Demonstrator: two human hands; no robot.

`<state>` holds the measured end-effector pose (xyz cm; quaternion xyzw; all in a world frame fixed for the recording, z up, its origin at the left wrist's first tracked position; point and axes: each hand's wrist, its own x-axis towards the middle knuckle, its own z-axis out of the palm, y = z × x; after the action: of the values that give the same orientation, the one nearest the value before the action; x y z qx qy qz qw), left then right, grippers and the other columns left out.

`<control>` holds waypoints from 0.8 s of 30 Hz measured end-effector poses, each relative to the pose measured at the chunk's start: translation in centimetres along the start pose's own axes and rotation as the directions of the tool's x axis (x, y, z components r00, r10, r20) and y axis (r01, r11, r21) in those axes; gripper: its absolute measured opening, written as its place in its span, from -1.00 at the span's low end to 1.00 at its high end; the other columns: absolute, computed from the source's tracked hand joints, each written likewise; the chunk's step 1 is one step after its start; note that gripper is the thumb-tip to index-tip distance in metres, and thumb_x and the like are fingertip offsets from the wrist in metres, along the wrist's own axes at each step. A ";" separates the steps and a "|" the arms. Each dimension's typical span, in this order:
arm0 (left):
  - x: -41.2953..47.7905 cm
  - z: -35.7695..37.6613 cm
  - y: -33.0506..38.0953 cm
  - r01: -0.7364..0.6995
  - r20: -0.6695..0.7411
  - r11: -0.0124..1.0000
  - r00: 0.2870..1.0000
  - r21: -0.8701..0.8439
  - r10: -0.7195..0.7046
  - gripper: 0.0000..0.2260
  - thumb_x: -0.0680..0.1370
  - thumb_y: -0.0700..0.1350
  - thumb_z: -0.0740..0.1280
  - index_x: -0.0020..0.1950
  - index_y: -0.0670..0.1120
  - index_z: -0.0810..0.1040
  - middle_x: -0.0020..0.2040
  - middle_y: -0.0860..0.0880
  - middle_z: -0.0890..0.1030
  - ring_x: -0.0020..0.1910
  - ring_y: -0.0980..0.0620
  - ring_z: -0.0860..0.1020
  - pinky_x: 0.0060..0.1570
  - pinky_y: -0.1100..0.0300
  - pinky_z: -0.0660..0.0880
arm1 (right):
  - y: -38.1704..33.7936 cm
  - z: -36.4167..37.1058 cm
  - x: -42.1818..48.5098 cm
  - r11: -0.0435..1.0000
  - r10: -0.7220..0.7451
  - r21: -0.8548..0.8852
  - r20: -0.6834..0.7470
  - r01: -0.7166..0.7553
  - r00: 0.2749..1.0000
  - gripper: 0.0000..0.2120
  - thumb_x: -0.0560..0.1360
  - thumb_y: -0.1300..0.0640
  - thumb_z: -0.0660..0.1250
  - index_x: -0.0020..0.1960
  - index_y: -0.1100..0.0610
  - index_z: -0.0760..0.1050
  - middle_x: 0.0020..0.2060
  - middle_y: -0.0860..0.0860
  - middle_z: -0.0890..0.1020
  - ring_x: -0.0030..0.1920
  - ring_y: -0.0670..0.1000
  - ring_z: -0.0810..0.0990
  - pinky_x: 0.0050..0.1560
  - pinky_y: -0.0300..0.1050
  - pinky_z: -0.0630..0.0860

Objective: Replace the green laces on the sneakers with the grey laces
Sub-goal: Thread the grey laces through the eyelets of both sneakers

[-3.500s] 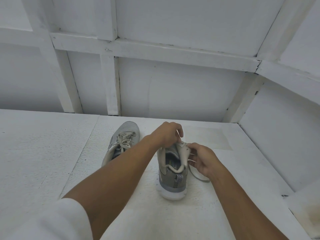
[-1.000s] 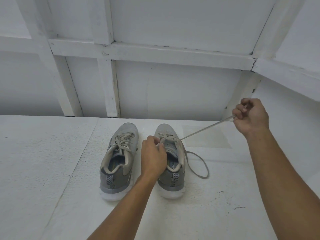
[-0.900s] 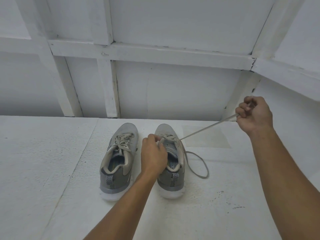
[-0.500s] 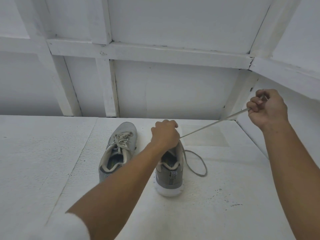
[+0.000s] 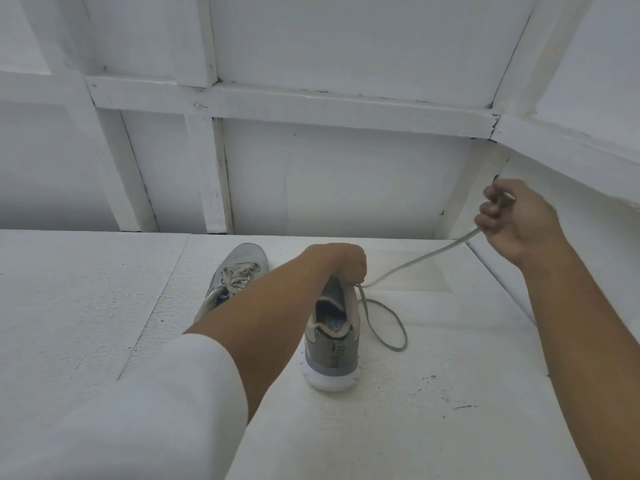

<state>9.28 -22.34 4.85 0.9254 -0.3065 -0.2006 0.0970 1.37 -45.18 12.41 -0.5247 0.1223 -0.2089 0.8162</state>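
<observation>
Two grey sneakers stand side by side on the white surface, heels toward me. The left sneaker (image 5: 239, 271) is laced and partly hidden behind my left forearm. My left hand (image 5: 341, 261) is closed over the front of the right sneaker (image 5: 332, 344), covering its eyelets. A grey-green lace (image 5: 415, 259) runs from under that hand up and right to my right hand (image 5: 512, 220), which is shut on it, raised near the right wall. The lace's other part lies in a loop (image 5: 388, 323) on the surface right of the shoe.
The white foam-like surface (image 5: 415, 410) has a seam (image 5: 152, 306) running left of the shoes. A white panelled wall (image 5: 311, 174) stands behind, and an angled white wall (image 5: 588, 140) closes the right side near my right hand.
My right hand has dropped slightly and the lace between the hands has gone slacker. My left arm has reached further over the right sneaker, with my white sleeve now in view.
</observation>
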 end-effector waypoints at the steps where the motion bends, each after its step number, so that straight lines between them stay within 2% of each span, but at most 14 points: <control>1: -0.3 -0.3 -0.2 -0.006 -0.025 0.996 1.000 -0.093 0.004 -0.83 0.53 -0.20 0.24 0.08 -0.15 0.56 0.01 -0.04 0.51 -0.07 -0.03 0.44 -0.16 0.20 0.38 | 0.6 0.3 -0.3 0.996 0.014 -0.088 0.022 -0.012 1.000 -0.80 0.54 0.24 0.19 -0.24 0.07 0.35 -0.41 -0.04 0.47 -0.49 -0.10 0.30 -0.52 -0.29 0.21; 4: -1.0 -1.6 -0.8 0.003 -0.068 0.883 0.997 -0.469 -0.040 -0.78 0.52 -0.21 0.27 0.13 -0.22 0.56 -0.07 -0.05 0.57 -0.09 -0.01 0.49 -0.05 0.14 0.39 | 3.3 1.6 -1.7 0.936 0.047 -0.353 0.117 -0.003 0.992 -0.79 0.58 0.30 0.17 -0.20 0.10 0.38 -0.44 0.00 0.50 -0.51 -0.09 0.39 -0.47 -0.27 0.32; 6: -1.8 -2.6 -1.2 0.010 -0.050 0.775 0.997 -0.631 -0.054 -0.86 0.55 -0.20 0.24 0.07 -0.15 0.52 -0.12 0.00 0.58 -0.10 0.06 0.53 0.01 0.08 0.37 | 6.0 2.3 -2.8 0.888 0.095 -0.460 0.174 -0.004 0.980 -0.80 0.59 0.35 0.15 -0.16 0.13 0.38 -0.38 0.06 0.51 -0.46 -0.05 0.42 -0.43 -0.22 0.34; 12: -3.7 -5.7 -1.5 -0.123 -0.131 0.606 0.991 -0.786 0.031 -0.89 0.53 -0.26 0.22 0.01 -0.09 0.45 -0.15 -0.04 0.60 -0.11 0.02 0.56 0.00 0.08 0.36 | 11.9 3.3 -5.9 0.730 0.267 -0.677 0.156 -0.094 0.951 -0.94 0.57 0.31 0.24 -0.02 0.21 0.47 -0.17 0.16 0.63 -0.19 0.07 0.65 -0.14 -0.05 0.59; 14: -4.2 -6.6 -1.5 -0.175 -0.180 0.552 0.983 -0.815 0.046 -0.84 0.53 -0.27 0.24 0.06 -0.08 0.45 -0.18 -0.02 0.62 -0.11 0.02 0.58 0.00 0.08 0.39 | 12.1 3.5 -6.3 0.674 0.314 -0.730 0.145 -0.113 0.938 -0.91 0.54 0.28 0.30 0.04 0.20 0.48 -0.09 0.16 0.66 -0.08 0.09 0.68 0.00 -0.02 0.62; 17: -5.5 -7.5 -1.2 -0.260 -0.247 0.580 0.964 -0.772 0.104 -0.80 0.54 -0.25 0.28 0.15 -0.10 0.44 -0.14 -0.07 0.65 -0.10 0.02 0.60 -0.02 0.08 0.41 | 11.3 4.4 -6.1 0.626 0.267 -0.776 0.122 -0.076 0.956 -0.76 0.53 0.21 0.35 0.16 0.13 0.43 -0.04 0.14 0.64 -0.08 0.07 0.66 -0.01 -0.02 0.60; 20: -6.9 -7.8 -0.3 -0.332 -0.301 0.689 0.938 -0.645 0.170 -0.79 0.55 -0.20 0.30 0.18 -0.11 0.45 -0.11 -0.12 0.67 -0.11 0.04 0.58 -0.06 0.12 0.43 | 9.8 5.7 -5.1 0.682 0.237 -0.729 0.146 -0.058 0.961 -0.66 0.56 0.20 0.30 0.27 -0.01 0.33 -0.07 0.12 0.62 -0.23 0.06 0.60 -0.21 -0.08 0.51; 22: -7.5 -7.7 0.3 -0.370 -0.313 0.733 0.924 -0.571 0.222 -0.81 0.55 -0.21 0.29 0.16 -0.12 0.46 -0.11 -0.15 0.67 -0.14 0.02 0.57 -0.08 0.12 0.45 | 9.1 6.5 -4.3 0.728 0.306 -0.684 0.269 -0.042 0.913 -0.68 0.58 0.25 0.25 0.26 -0.04 0.39 -0.13 0.11 0.63 -0.29 0.05 0.57 -0.26 -0.11 0.47; 24: -8.0 -7.4 0.8 -0.396 -0.316 0.746 0.913 -0.535 0.258 -0.83 0.55 -0.24 0.27 0.14 -0.13 0.46 -0.15 -0.09 0.68 -0.16 -0.11 0.57 -0.11 0.11 0.46 | 8.9 7.0 -3.6 0.697 0.392 -0.717 0.377 -0.003 0.839 -0.75 0.57 0.27 0.25 0.19 0.03 0.52 -0.19 0.07 0.63 -0.31 0.02 0.55 -0.28 -0.16 0.44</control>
<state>6.21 -17.72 14.30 0.7969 -0.3746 -0.1605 0.4460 3.00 -34.62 7.21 -0.8087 0.0318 0.0893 0.5805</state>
